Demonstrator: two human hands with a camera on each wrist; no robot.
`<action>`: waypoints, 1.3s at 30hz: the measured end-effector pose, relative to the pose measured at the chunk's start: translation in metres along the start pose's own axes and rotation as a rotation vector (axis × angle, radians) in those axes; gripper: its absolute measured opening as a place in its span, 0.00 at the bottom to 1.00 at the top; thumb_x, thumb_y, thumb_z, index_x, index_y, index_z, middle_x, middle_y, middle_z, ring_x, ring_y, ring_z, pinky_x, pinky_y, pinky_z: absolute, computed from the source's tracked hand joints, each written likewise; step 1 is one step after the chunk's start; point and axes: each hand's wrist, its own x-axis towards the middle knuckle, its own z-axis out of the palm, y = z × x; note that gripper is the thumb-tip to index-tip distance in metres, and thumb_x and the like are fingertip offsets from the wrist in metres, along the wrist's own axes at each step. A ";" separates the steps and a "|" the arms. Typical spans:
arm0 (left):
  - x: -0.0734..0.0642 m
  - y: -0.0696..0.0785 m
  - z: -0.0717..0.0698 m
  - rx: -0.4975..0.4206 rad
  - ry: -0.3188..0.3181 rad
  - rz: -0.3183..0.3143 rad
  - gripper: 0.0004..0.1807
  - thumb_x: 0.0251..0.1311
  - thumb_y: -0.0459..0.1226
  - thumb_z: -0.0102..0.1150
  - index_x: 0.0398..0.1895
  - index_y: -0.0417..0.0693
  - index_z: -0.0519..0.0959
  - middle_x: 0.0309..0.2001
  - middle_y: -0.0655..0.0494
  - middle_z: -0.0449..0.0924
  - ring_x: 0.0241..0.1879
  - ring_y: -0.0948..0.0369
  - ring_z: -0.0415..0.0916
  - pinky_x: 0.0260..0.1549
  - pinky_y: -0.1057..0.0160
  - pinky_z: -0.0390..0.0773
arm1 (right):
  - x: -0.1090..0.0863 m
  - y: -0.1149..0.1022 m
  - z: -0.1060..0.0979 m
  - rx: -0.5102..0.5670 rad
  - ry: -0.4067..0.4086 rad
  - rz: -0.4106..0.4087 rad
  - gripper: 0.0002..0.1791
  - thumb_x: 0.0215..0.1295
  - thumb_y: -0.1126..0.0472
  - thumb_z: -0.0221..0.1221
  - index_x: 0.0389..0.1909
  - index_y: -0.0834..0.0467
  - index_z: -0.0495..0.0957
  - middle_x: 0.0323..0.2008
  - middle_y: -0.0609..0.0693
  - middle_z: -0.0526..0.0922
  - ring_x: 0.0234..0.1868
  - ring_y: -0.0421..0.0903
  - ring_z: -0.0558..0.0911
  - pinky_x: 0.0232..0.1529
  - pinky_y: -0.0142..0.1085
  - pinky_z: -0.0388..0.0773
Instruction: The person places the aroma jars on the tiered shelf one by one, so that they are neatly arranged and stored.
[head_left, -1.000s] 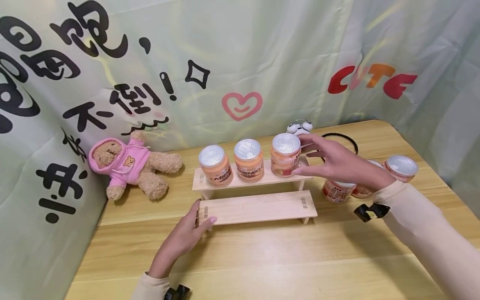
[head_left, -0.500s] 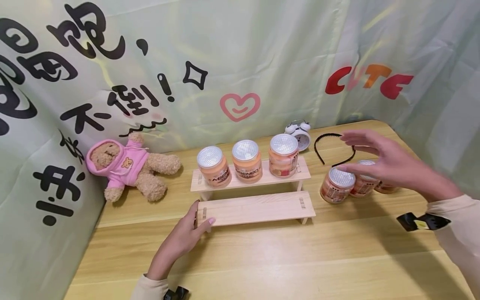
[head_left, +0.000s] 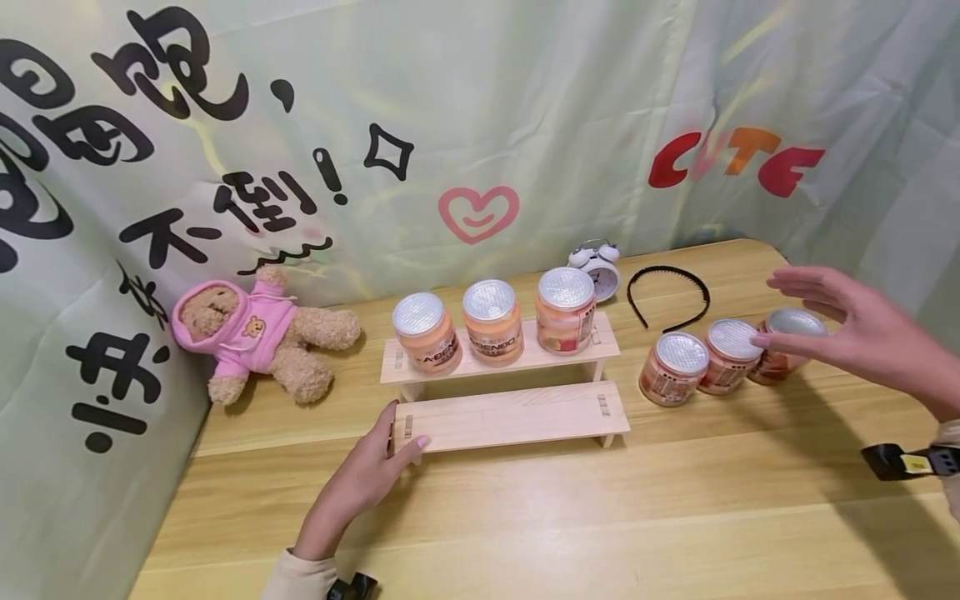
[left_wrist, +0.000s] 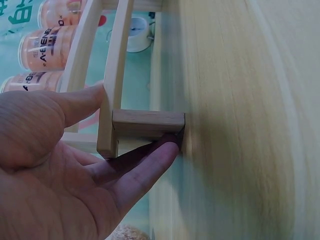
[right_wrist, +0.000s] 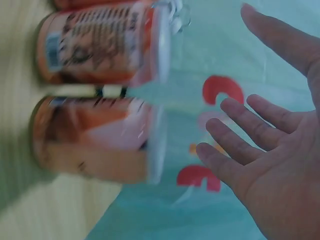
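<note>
A light wooden two-step shelf [head_left: 517, 415] stands on the table. My left hand [head_left: 363, 483] grips the left end of its lower step; in the left wrist view the thumb [left_wrist: 82, 106] lies along the board and fingers reach against the leg. On the upper step stand three orange jars with silver lids, the left jar [head_left: 427, 333], the middle jar [head_left: 492, 325] and the right jar [head_left: 566, 312]. My right hand [head_left: 855, 329] is spread and holds nothing, above the rightmost [head_left: 776, 364] of three similar jars on the table. Beside it are the middle one [head_left: 727, 362] and the nearest one [head_left: 672, 375].
A white alarm clock [head_left: 600, 275] stands behind the shelf. To its right lies a black toothed headband [head_left: 701, 292]. A teddy bear in a pink hoodie [head_left: 258, 325] lies at the left. A printed pale curtain [head_left: 577, 125] hangs along the table's back and left.
My right hand has let go of the right jar on the upper step and moved right, over the jars on the table. My left hand stays on the shelf.
</note>
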 end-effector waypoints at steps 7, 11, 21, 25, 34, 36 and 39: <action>-0.001 0.000 0.000 0.002 0.002 0.016 0.32 0.72 0.43 0.59 0.72 0.45 0.60 0.30 0.54 0.82 0.35 0.57 0.78 0.44 0.55 0.76 | -0.009 0.028 -0.002 -0.014 0.012 0.044 0.44 0.58 0.65 0.73 0.71 0.69 0.60 0.59 0.33 0.65 0.75 0.64 0.56 0.54 0.07 0.50; 0.000 -0.001 0.000 -0.008 -0.003 0.017 0.30 0.72 0.43 0.60 0.71 0.45 0.61 0.30 0.53 0.82 0.32 0.55 0.77 0.38 0.57 0.76 | -0.014 0.042 0.001 -0.001 0.042 0.067 0.45 0.58 0.65 0.73 0.72 0.69 0.59 0.56 0.29 0.64 0.73 0.48 0.61 0.52 0.07 0.52; 0.000 -0.001 0.001 -0.014 -0.005 0.010 0.32 0.72 0.44 0.59 0.73 0.44 0.60 0.31 0.53 0.82 0.31 0.54 0.76 0.37 0.57 0.76 | -0.019 0.071 0.013 0.028 0.020 0.113 0.45 0.58 0.64 0.74 0.71 0.68 0.60 0.53 0.36 0.71 0.49 0.19 0.66 0.41 0.14 0.64; 0.000 -0.002 0.001 -0.010 -0.003 0.012 0.33 0.72 0.45 0.59 0.73 0.45 0.59 0.31 0.54 0.81 0.32 0.55 0.77 0.39 0.57 0.76 | -0.020 0.079 0.018 0.060 0.032 0.079 0.38 0.56 0.66 0.74 0.65 0.59 0.66 0.46 0.26 0.72 0.46 0.20 0.69 0.40 0.15 0.67; 0.000 -0.004 0.001 -0.021 -0.010 0.021 0.32 0.72 0.44 0.59 0.72 0.45 0.60 0.31 0.53 0.82 0.32 0.55 0.77 0.39 0.57 0.76 | -0.021 0.086 0.026 0.074 0.073 0.071 0.35 0.58 0.68 0.72 0.64 0.61 0.67 0.45 0.23 0.70 0.44 0.17 0.68 0.39 0.13 0.67; 0.000 -0.004 0.001 -0.020 -0.008 0.021 0.32 0.72 0.44 0.59 0.73 0.45 0.60 0.31 0.53 0.81 0.33 0.55 0.77 0.39 0.57 0.76 | -0.021 0.086 0.027 0.049 0.074 0.076 0.38 0.59 0.67 0.72 0.65 0.70 0.64 0.45 0.23 0.68 0.44 0.16 0.66 0.39 0.13 0.66; 0.000 -0.003 0.001 -0.014 -0.003 0.024 0.33 0.72 0.45 0.59 0.74 0.45 0.60 0.31 0.54 0.82 0.34 0.56 0.77 0.41 0.57 0.76 | -0.023 0.087 0.027 0.029 0.085 0.085 0.38 0.58 0.66 0.73 0.64 0.72 0.63 0.44 0.23 0.67 0.44 0.16 0.65 0.38 0.13 0.66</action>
